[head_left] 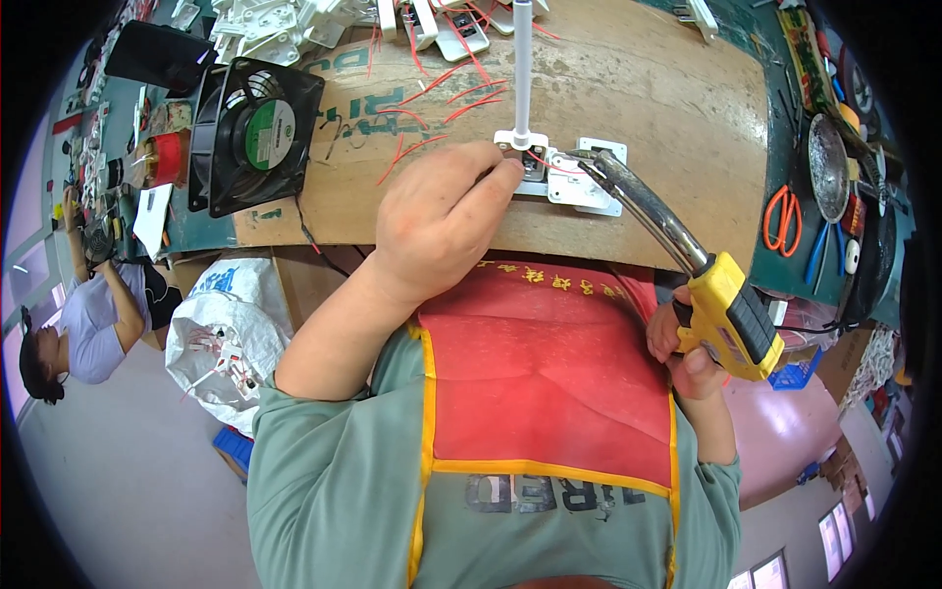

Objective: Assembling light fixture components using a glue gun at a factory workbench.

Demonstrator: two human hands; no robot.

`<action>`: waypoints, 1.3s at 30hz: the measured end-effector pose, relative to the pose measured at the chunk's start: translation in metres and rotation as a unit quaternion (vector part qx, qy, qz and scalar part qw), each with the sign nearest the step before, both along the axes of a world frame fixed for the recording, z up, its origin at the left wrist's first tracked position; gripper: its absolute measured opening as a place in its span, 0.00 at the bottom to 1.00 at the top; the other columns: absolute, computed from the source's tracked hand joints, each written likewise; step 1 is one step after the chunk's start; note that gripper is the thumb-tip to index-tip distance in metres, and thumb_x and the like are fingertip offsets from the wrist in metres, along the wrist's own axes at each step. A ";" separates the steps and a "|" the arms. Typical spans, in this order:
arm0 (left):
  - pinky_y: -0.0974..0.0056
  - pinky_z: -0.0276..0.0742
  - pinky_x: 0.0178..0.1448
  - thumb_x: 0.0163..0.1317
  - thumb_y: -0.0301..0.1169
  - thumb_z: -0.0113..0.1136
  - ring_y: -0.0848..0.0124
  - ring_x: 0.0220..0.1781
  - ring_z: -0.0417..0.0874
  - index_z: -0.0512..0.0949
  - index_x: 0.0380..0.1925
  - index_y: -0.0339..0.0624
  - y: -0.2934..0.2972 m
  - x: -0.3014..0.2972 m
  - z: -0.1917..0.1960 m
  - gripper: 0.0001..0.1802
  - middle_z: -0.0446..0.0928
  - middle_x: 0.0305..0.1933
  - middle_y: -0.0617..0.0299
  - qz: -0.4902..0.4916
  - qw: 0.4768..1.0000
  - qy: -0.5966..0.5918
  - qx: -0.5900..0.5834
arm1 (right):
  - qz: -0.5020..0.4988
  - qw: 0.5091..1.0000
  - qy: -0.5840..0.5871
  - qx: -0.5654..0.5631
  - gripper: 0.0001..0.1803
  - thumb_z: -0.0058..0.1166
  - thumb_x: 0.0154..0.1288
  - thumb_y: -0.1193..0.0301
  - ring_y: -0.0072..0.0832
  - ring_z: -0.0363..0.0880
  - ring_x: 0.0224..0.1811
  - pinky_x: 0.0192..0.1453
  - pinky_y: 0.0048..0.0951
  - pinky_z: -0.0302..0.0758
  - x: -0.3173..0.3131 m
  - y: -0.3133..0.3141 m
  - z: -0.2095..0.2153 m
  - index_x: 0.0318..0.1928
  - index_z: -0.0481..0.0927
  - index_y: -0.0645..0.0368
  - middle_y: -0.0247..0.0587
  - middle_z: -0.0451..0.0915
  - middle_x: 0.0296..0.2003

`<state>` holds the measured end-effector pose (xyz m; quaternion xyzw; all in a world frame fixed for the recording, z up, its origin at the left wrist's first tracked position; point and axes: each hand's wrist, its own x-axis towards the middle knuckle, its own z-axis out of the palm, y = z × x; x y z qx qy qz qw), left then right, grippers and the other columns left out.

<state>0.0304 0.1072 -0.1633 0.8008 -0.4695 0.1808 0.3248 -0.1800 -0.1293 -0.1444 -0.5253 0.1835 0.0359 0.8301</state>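
Note:
My right hand (677, 344) is wrapped round the grip of a yellow and black soldering gun (734, 316). Its long metal barrel slants up to the left, and the tip is over a small white plastic housing (569, 185). My left hand (442, 221) is closed in a pinch at the left side of this housing; what the fingertips hold is hidden. A short red wire (542, 161) crosses the top of the part. Just behind it a white rod (523, 79) stands upright in a white clamp-like base (520, 140).
A black fan (257, 137) stands left on the worn wooden board (648, 98). White housings with red wires (451, 34) are heaped at the back. Orange-handled scissors (782, 221) and a metal dish (829, 167) lie right. A white sack (231, 304) hangs lower left; another person (98, 324) works beyond.

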 end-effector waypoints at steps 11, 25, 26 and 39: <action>0.67 0.77 0.40 0.57 0.23 0.69 0.69 0.35 0.80 0.82 0.36 0.37 0.045 0.009 0.022 0.08 0.79 0.40 0.58 0.190 0.955 0.225 0.042 | 0.003 1.000 -0.013 0.001 0.44 0.69 0.56 0.46 0.22 0.65 0.20 0.23 0.24 0.63 -0.002 -0.005 -0.004 0.63 0.68 0.62 0.30 0.66 0.23; 0.55 0.74 0.51 0.58 0.27 0.65 0.56 0.48 0.79 0.80 0.32 0.39 0.027 0.023 0.019 0.04 0.78 0.41 0.57 0.197 0.959 0.139 0.147 | 0.020 0.999 0.008 0.027 0.41 0.71 0.55 0.49 0.22 0.65 0.24 0.28 0.25 0.65 -0.003 -0.004 -0.001 0.61 0.69 0.59 0.31 0.67 0.26; 0.55 0.74 0.52 0.59 0.26 0.65 0.57 0.49 0.79 0.79 0.32 0.40 0.027 0.023 0.019 0.04 0.79 0.42 0.57 0.198 0.960 0.104 0.167 | 0.031 0.998 0.002 0.050 0.37 0.72 0.57 0.51 0.21 0.66 0.28 0.31 0.25 0.67 -0.004 -0.005 0.000 0.58 0.71 0.59 0.31 0.69 0.28; 0.62 0.76 0.44 0.53 0.21 0.70 0.61 0.40 0.82 0.82 0.34 0.41 0.004 -0.016 0.023 0.09 0.81 0.36 0.59 0.063 0.988 0.143 0.019 | 0.083 0.997 -0.006 -0.007 0.31 0.68 0.61 0.51 0.22 0.67 0.28 0.32 0.25 0.67 -0.011 -0.005 -0.016 0.53 0.71 0.61 0.30 0.69 0.28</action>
